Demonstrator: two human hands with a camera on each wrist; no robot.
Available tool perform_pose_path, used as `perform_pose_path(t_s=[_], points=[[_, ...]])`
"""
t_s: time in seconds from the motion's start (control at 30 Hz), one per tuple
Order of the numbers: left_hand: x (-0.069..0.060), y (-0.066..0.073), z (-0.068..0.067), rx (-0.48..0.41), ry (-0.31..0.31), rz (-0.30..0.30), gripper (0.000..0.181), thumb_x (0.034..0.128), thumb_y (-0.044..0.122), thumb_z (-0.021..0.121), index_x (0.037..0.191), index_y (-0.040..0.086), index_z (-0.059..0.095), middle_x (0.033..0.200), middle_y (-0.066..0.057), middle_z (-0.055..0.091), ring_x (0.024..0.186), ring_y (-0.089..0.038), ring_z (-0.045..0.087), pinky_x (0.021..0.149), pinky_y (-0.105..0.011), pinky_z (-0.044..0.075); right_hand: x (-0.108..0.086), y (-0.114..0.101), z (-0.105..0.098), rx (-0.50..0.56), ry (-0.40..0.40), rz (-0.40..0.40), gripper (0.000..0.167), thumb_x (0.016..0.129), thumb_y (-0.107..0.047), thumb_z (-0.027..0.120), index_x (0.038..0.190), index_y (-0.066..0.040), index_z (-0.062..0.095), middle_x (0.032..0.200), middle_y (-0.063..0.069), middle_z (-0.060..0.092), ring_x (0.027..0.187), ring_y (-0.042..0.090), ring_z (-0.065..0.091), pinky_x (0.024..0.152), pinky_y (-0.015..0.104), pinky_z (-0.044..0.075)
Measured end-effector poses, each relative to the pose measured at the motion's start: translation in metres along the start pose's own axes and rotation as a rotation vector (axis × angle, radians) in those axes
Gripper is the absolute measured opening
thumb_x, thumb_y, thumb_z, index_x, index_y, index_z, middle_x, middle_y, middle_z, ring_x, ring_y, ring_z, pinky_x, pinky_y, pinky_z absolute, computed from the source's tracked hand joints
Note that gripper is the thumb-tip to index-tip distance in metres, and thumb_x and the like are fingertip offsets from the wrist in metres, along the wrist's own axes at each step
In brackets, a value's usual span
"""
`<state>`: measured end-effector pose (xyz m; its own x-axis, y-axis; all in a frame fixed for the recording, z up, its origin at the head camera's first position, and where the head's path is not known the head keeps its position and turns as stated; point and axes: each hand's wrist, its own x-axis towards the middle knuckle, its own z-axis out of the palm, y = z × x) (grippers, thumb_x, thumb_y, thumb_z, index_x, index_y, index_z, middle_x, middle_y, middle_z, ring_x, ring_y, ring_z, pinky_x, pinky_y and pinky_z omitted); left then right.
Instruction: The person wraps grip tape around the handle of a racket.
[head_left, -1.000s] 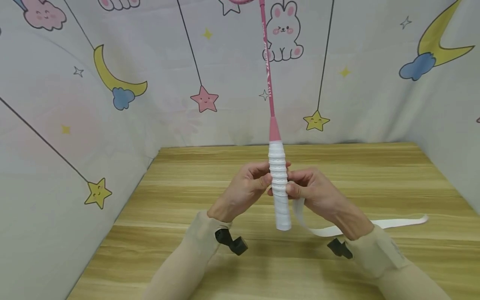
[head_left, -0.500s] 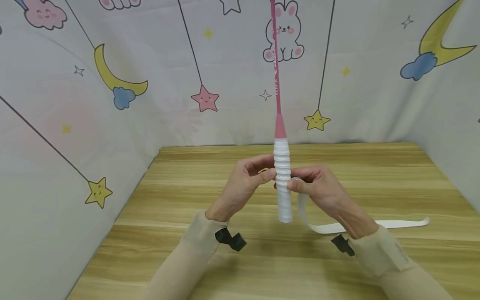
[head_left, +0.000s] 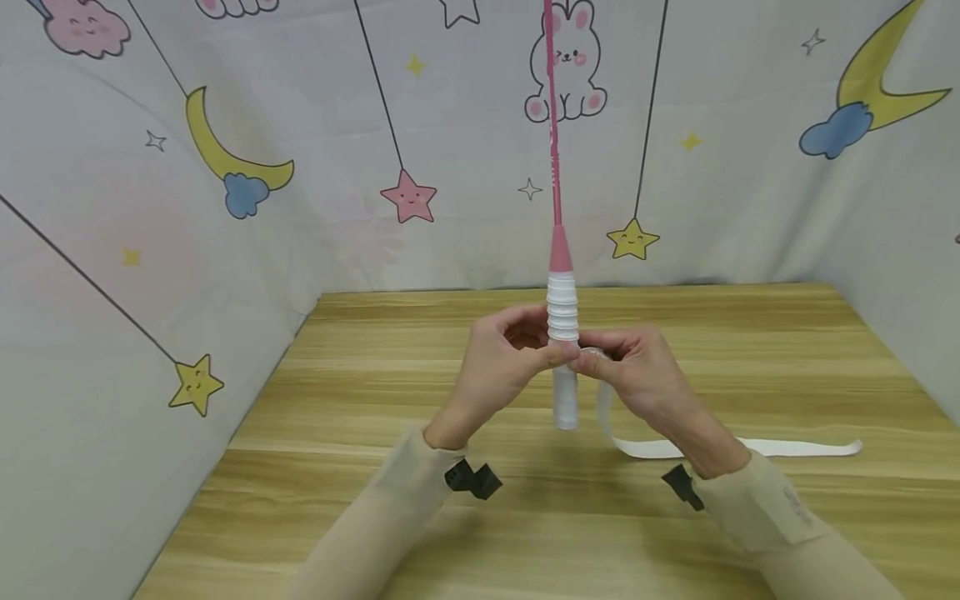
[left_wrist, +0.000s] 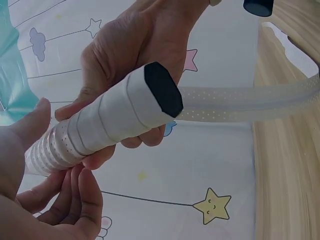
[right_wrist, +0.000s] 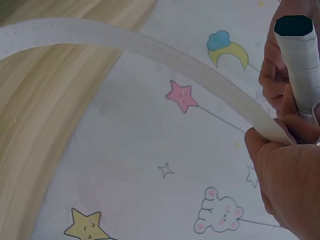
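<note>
A badminton racket with a pink shaft (head_left: 555, 167) stands nearly upright in the head view, its head out of frame. White perforated grip tape lies in ridged turns round the upper part of its handle (head_left: 562, 312); the lower part looks smoother and ends in a dark octagonal butt (left_wrist: 163, 90). My left hand (head_left: 498, 358) holds the handle from the left, thumb across its front and fingers curled behind. On the other side my right hand (head_left: 648, 375) pinches the tape's loose length (right_wrist: 200, 80) close against the handle. The left thumb and right fingers nearly meet there.
Loose tape trails down past the right wrist and along the wooden table (head_left: 810, 448). A printed cloth backdrop (head_left: 480, 242) rises behind and at both sides. Small black camera mounts (head_left: 472, 479) sit on the wrists.
The racket shifted slightly right and then up a little. My left thumb moved from the handle's left edge across its front, toward the right hand, which keeps its pinch on the tape.
</note>
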<state>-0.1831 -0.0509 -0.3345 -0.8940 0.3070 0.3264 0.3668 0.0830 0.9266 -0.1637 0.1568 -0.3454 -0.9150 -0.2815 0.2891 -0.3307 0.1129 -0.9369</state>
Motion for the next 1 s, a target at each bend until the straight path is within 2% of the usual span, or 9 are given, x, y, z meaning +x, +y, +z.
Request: perform_pose_path(t_s=[0.13, 0.23, 0.37, 0.57, 0.63, 0.7, 0.8, 0.87, 1.0], points=[[0.002, -0.0014, 0.0032, 0.024, 0.028, 0.018, 0.04, 0.0904, 0.006, 0.089, 0.127, -0.002, 0.076, 0.111, -0.022, 0.077, 0.09, -0.009, 0.07, 0.084, -0.023, 0.059, 0.0008, 0.0013, 0.0014, -0.016, 0.009, 0.007, 0.031, 0.102, -0.005, 0.075, 0.129, 0.01, 0.074, 0.119, 0.006, 0.082, 0.103, -0.001, 0.075, 0.09, 0.02, 0.062], [0.0024, -0.0017, 0.0041, 0.022, 0.034, 0.015, 0.038, 0.0923, 0.006, 0.087, 0.127, -0.002, 0.076, 0.111, -0.022, 0.077, 0.091, -0.01, 0.071, 0.085, -0.022, 0.06, 0.0009, 0.0014, 0.001, -0.028, 0.006, 0.025, 0.031, 0.102, -0.004, 0.075, 0.129, 0.01, 0.074, 0.099, -0.004, 0.083, 0.084, -0.003, 0.067, 0.075, 0.018, 0.056], [0.0018, -0.0016, 0.0035, 0.003, 0.036, 0.004, 0.037, 0.0941, 0.005, 0.085, 0.128, -0.004, 0.075, 0.113, -0.024, 0.077, 0.093, -0.011, 0.073, 0.088, -0.026, 0.062, 0.0019, 0.0018, -0.0001, -0.04, -0.016, 0.041, 0.029, 0.102, -0.001, 0.074, 0.127, 0.011, 0.075, 0.069, -0.01, 0.059, 0.062, 0.006, 0.045, 0.055, 0.024, 0.039], [0.001, -0.0016, 0.0004, -0.048, 0.029, -0.017, 0.034, 0.0955, 0.001, 0.082, 0.128, -0.008, 0.074, 0.116, -0.028, 0.075, 0.093, -0.008, 0.072, 0.088, -0.027, 0.063, 0.0028, 0.0017, -0.0016, -0.065, -0.061, 0.036, 0.029, 0.103, -0.002, 0.073, 0.129, 0.011, 0.074, 0.064, -0.009, 0.046, 0.059, 0.005, 0.038, 0.053, 0.023, 0.035], [0.001, -0.0022, -0.0008, -0.056, 0.024, -0.016, 0.034, 0.0962, 0.0, 0.081, 0.129, -0.009, 0.074, 0.117, -0.029, 0.075, 0.094, -0.008, 0.072, 0.089, -0.027, 0.063, 0.0029, 0.001, -0.0016, -0.07, -0.067, 0.035, 0.03, 0.103, -0.002, 0.072, 0.13, 0.011, 0.074, 0.065, -0.01, 0.046, 0.061, 0.004, 0.039, 0.054, 0.022, 0.036], [0.001, -0.0027, -0.0019, -0.057, 0.02, -0.01, 0.034, 0.0968, -0.001, 0.08, 0.129, -0.01, 0.073, 0.117, -0.03, 0.075, 0.095, -0.008, 0.072, 0.09, -0.028, 0.063, 0.0032, 0.0008, -0.0017, -0.078, -0.068, 0.033, 0.03, 0.103, -0.002, 0.072, 0.13, 0.01, 0.074, 0.072, -0.011, 0.061, 0.065, 0.001, 0.047, 0.059, 0.019, 0.042], [0.001, -0.0041, -0.0031, -0.062, 0.013, -0.009, 0.032, 0.098, -0.001, 0.078, 0.129, -0.011, 0.073, 0.116, -0.031, 0.074, 0.095, -0.008, 0.071, 0.091, -0.028, 0.062, 0.0037, 0.0002, -0.0022, -0.079, -0.073, 0.028, 0.03, 0.104, -0.001, 0.071, 0.131, 0.01, 0.073, 0.101, 0.005, 0.083, 0.084, -0.004, 0.067, 0.075, 0.017, 0.056], [0.0011, -0.0048, -0.0035, -0.075, 0.004, -0.013, 0.032, 0.0992, -0.001, 0.076, 0.129, -0.011, 0.072, 0.117, -0.032, 0.073, 0.095, -0.008, 0.07, 0.09, -0.028, 0.062, 0.0042, 0.0001, -0.0027, -0.078, -0.075, 0.029, 0.03, 0.104, -0.001, 0.071, 0.131, 0.01, 0.073, 0.123, 0.018, 0.081, 0.099, -0.002, 0.074, 0.087, 0.019, 0.061], [0.0008, -0.0052, -0.0046, -0.111, -0.008, -0.026, 0.03, 0.1012, -0.002, 0.072, 0.13, -0.013, 0.071, 0.118, -0.034, 0.072, 0.094, -0.007, 0.069, 0.088, -0.026, 0.061, 0.0046, -0.0001, -0.0031, -0.071, -0.071, 0.043, 0.029, 0.104, -0.003, 0.072, 0.13, 0.009, 0.074, 0.127, 0.024, 0.078, 0.106, 0.001, 0.076, 0.094, 0.022, 0.062]])
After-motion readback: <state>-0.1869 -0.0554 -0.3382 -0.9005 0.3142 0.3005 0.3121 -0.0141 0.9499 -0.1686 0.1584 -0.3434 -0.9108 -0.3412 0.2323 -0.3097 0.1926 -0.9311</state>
